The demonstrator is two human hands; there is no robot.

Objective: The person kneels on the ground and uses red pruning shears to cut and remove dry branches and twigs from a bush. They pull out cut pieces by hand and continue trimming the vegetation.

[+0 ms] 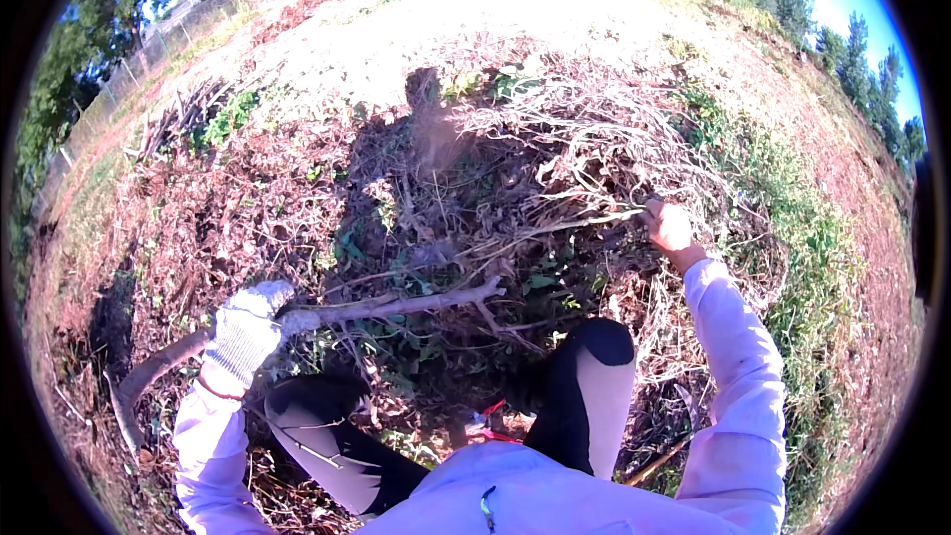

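Observation:
My left hand [247,327], in a knitted work glove, grips a thick forked branch [416,305]. One end of the branch curves down at the left; the other, with short side twigs, reaches across in front of my knees. My right hand [670,227], without a glove, is closed around a thin pale stem [594,221] at the right. That stem runs left over the leafy ground. Just beyond this hand lies a heap of dry, tangled vines [602,119].
Dry leaves [245,215] and green weeds [817,253] cover the ground. A pile of cut sticks [178,119] lies at the far left. Low between my legs is something red [494,423], partly hidden. A wire fence [160,37] and trees stand behind.

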